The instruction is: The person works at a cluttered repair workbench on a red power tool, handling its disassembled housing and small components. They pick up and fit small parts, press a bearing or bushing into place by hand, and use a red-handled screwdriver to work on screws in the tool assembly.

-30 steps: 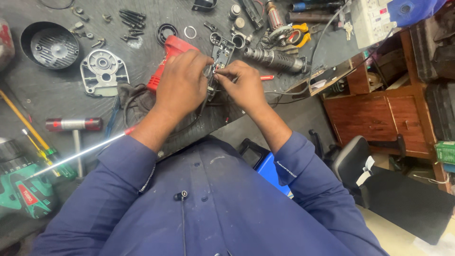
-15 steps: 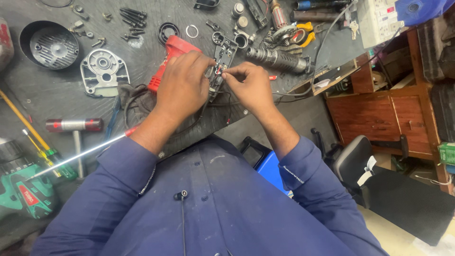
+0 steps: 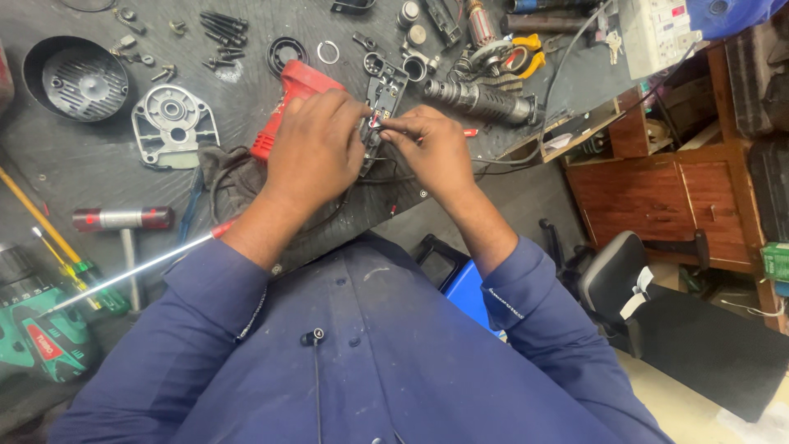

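Near the surface (image 3: 99,177) edge, hemmed by scattered parts, my left hand (image 3: 316,152) lay knuckles-up, gripping the red tool housing (image 3: 297,90), while my right hand (image 3: 436,152) pinched small wires at the black switch piece (image 3: 385,94), whose long axis pointed away from me.

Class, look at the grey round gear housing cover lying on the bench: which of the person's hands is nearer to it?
Left. The left hand rests on the red tool body, just right of the grey cover. The right hand is farther right, beyond the black handle shell.
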